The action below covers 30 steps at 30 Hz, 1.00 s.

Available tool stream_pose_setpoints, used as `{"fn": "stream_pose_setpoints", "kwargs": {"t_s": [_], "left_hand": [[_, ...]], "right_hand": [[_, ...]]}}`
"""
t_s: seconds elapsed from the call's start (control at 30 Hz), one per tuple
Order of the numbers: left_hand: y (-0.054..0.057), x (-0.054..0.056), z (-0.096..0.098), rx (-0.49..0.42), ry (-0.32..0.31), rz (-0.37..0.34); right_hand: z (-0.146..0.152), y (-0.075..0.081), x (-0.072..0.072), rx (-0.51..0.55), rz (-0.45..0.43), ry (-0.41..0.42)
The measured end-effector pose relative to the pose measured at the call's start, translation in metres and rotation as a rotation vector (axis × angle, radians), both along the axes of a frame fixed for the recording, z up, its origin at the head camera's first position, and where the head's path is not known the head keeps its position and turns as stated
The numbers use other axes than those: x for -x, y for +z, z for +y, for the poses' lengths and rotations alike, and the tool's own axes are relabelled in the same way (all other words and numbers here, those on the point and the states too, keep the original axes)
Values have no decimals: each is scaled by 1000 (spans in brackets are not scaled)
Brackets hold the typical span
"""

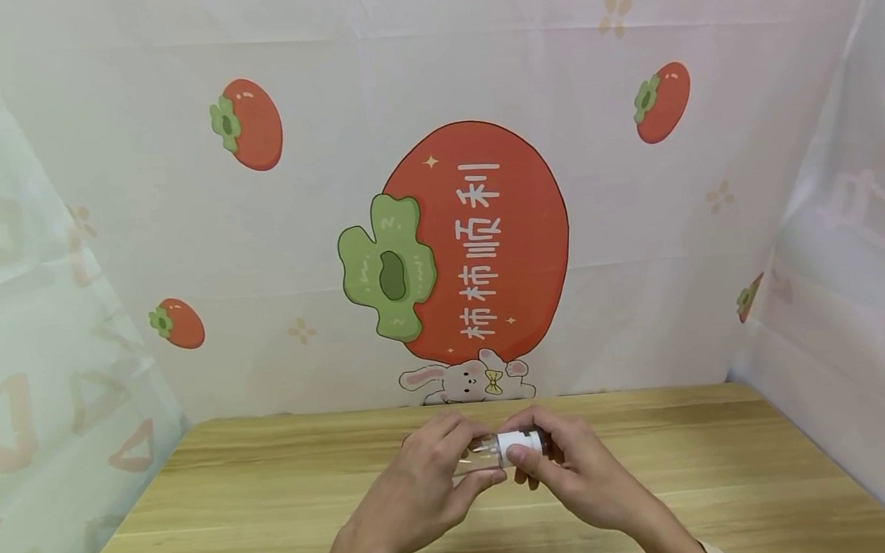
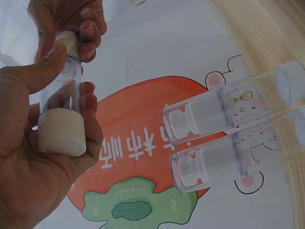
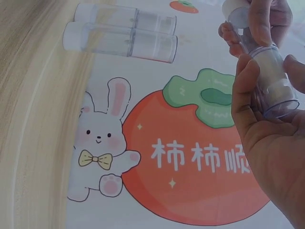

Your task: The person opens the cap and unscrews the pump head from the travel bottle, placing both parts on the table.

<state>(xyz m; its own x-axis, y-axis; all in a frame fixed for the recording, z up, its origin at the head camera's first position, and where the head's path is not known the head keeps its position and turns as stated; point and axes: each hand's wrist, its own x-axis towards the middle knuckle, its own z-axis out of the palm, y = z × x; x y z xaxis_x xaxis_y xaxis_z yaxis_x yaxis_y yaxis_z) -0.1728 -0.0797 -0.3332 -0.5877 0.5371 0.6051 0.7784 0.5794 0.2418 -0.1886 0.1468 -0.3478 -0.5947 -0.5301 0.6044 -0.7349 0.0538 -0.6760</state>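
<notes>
A clear pump bottle [image 1: 497,450] with a white collar is held sideways between both hands above the table. My left hand [image 1: 426,482] grips its clear body; the white base [image 2: 62,133] lies within that palm in the left wrist view. Around the pump end my right hand [image 1: 576,470] has its thumb and fingers curled. The right wrist view shows a clear cover [image 3: 274,78] over the white pump, in the right hand's grip. Whether the parts are fully joined I cannot tell.
Two similar clear pump bottles, one [image 2: 205,112] beside the other [image 2: 214,164], stand close together on the wooden table [image 1: 274,494]. In the head view the hands mostly hide them. A printed cloth [image 1: 315,133] with persimmons and a rabbit hangs behind, with cloth sides left and right.
</notes>
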Motion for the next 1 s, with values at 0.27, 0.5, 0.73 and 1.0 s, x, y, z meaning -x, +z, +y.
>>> {"fn": "stream_pose_setpoints", "kwargs": {"t_s": [0.27,0.5,0.73,1.0], "left_hand": [[0,-1,0,7,8,-5],[-1,-1,2,35,32,25],[0,-2,0,27,38,-8],[2,-1,-3,-12,8,-71]], "right_hand": [[-1,1,-1,0,-3,-9],[-2,0,-1,-4,-2,-43],[-2,1,-2,-5,-23,-60],[0,2,-3,-25,-32,-63]]}}
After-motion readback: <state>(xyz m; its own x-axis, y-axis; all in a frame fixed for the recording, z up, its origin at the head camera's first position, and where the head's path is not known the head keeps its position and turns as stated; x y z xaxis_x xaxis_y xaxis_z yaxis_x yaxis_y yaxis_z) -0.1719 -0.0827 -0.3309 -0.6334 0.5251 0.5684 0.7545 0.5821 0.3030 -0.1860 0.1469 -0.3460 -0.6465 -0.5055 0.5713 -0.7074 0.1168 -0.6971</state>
